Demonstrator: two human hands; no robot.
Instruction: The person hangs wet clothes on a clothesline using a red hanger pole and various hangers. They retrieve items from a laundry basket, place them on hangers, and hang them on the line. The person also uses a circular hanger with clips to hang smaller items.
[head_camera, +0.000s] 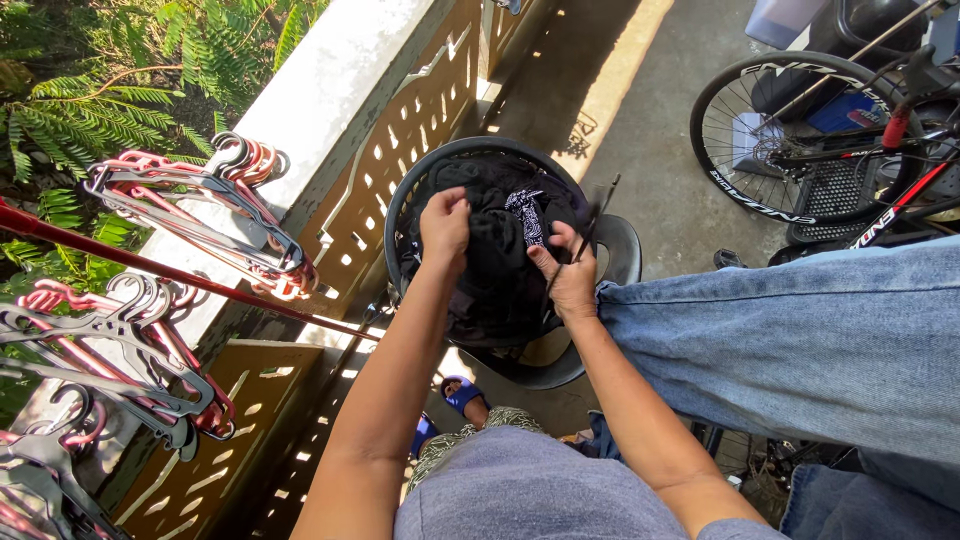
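Note:
A round black laundry basket (404, 196) full of dark clothes stands on a dark plastic chair (622, 250) in front of me. My left hand (446, 228) grips a black garment (497, 268) at the basket's middle. My right hand (568, 275) holds the same black garment lower right, with a thin dark hanger (590, 222) between its fingers. A black-and-white patterned cloth (527, 214) lies among the clothes between my hands.
Bunches of pink and grey hangers (205, 212) hang on a red pole (190, 282) along the balcony wall (330, 90) at left. Blue jeans (800, 340) hang at right. A bicycle (830, 140) stands at the back right. Blue sandals (462, 396) show below.

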